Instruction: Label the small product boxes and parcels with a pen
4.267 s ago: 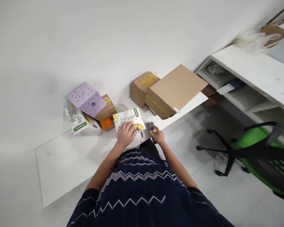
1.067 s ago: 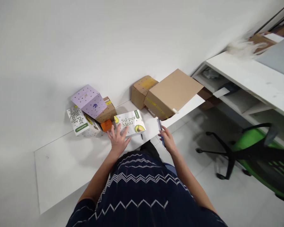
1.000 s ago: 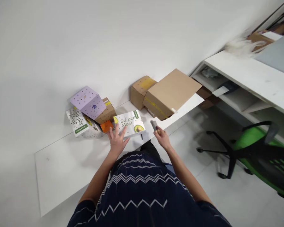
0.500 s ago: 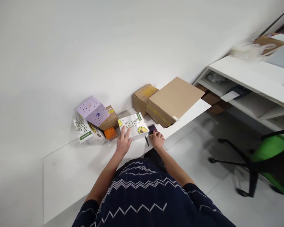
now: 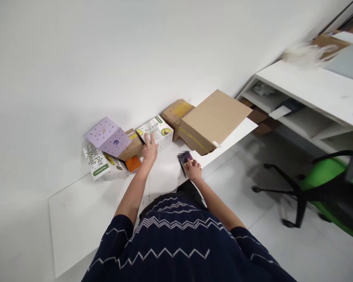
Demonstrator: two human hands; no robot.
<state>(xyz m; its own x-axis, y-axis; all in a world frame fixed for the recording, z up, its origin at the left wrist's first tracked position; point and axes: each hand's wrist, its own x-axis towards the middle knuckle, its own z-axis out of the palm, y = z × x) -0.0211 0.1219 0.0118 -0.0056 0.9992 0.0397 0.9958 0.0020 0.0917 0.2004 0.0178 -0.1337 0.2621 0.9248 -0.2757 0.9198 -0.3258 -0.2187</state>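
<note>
My left hand [image 5: 150, 149], fingers spread, touches the front of a white "Su-per Meal" box [image 5: 153, 129] with avocado pictures. This box stands against the wall between brown cartons. My right hand [image 5: 193, 170] has its fingers curled over the near end of a dark, purplish flat phone [image 5: 186, 156] on the white table. Along the phone's left side lies a slim black pen [image 5: 182, 168]. A small orange box [image 5: 133, 164] sits left of my left hand.
A lilac box [image 5: 108, 136] leans on a second "Su-per Meal" box [image 5: 101, 164] and a brown carton [image 5: 132, 147]. A large cardboard box [image 5: 216, 119] and a taped carton [image 5: 176, 113] stand right. Beyond are a white shelf unit [image 5: 312, 92] and green chair [image 5: 326, 180].
The "Su-per Meal" box has moved back toward the wall and left, my left hand going with it. More of the phone shows beside my right hand, which stays near the same spot.
</note>
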